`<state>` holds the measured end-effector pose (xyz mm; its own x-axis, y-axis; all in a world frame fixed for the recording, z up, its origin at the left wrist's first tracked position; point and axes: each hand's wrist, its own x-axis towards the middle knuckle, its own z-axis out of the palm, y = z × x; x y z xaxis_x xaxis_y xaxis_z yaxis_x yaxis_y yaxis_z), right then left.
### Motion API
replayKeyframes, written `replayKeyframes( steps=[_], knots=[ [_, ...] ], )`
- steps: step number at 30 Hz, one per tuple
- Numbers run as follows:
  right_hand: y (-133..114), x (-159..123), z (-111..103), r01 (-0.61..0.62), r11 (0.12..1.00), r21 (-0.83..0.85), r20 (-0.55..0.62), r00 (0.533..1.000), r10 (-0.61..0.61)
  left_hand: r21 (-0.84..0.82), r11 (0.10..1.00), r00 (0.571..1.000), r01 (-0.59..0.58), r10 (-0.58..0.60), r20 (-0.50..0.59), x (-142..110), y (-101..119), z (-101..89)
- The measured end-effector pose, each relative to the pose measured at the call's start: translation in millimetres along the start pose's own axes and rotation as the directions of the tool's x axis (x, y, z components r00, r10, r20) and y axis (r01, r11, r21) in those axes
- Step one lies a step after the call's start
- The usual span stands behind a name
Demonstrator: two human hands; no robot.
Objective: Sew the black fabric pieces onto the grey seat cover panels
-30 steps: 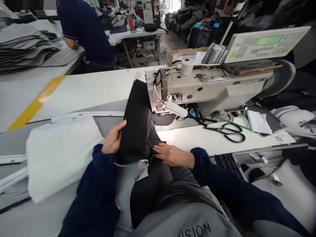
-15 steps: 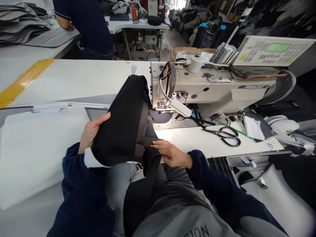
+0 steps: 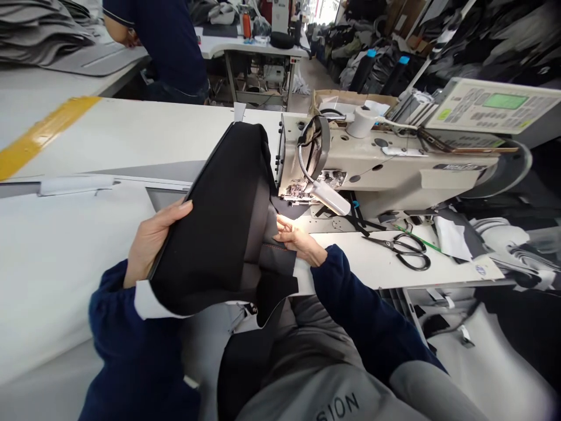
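A black sewn fabric piece (image 3: pixel 214 216), with grey panels and a line of reddish stitching, spans the space between my hands. My left hand (image 3: pixel 153 237) grips its left edge, thumb on top and the other fingers hidden underneath. On the piece's right side, my right hand (image 3: pixel 300 238) pinches a grey flap (image 3: pixel 274 234) close below the sewing machine's needle area. The sewing machine (image 3: pixel 372 158) stands just beyond, its small lamp (image 3: pixel 331 197) lit over the bed. Part of the fabric hangs down toward my lap.
Black-handled scissors (image 3: pixel 405 250) lie on the white table (image 3: pixel 350 263) at right. A control panel (image 3: pixel 499 105) sits above the machine. White sheet material (image 3: pixel 56 263) covers the left side. Across the table stands a person in a dark shirt (image 3: pixel 160 47). Grey pieces (image 3: pixel 44 35) are stacked behind.
My right hand has moved up along the fabric from the lower black fold to the grey flap. My left hand has shifted slightly left and down with its edge, and the view has turned a little.
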<state>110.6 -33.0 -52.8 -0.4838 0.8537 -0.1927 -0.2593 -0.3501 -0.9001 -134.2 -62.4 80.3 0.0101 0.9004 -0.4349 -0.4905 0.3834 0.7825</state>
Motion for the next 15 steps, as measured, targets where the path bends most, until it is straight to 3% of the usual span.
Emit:
replayKeyframes(
  steps=[4, 8, 15],
  knots=[
    [1.7, 3.9, -3.9, 0.024, 0.997, 0.070, 0.063, 0.998, -0.028, 0.037, 0.999, 1.000, -0.014, 0.015, -0.015, 2.6, -0.2, -2.8],
    [5.7, 6.6, -5.9, 0.023, 0.996, 0.090, 0.051, 0.998, -0.027, 0.082, 0.997, 0.999, 0.000, 0.004, -0.053, 4.9, -2.1, -5.2],
    [-0.6, 3.5, -1.4, -0.028, 0.941, 0.336, 0.061, 0.998, 0.008, 0.173, 0.983, 0.991, 0.067, -0.044, -0.130, 4.1, -3.3, -3.9]
  ],
)
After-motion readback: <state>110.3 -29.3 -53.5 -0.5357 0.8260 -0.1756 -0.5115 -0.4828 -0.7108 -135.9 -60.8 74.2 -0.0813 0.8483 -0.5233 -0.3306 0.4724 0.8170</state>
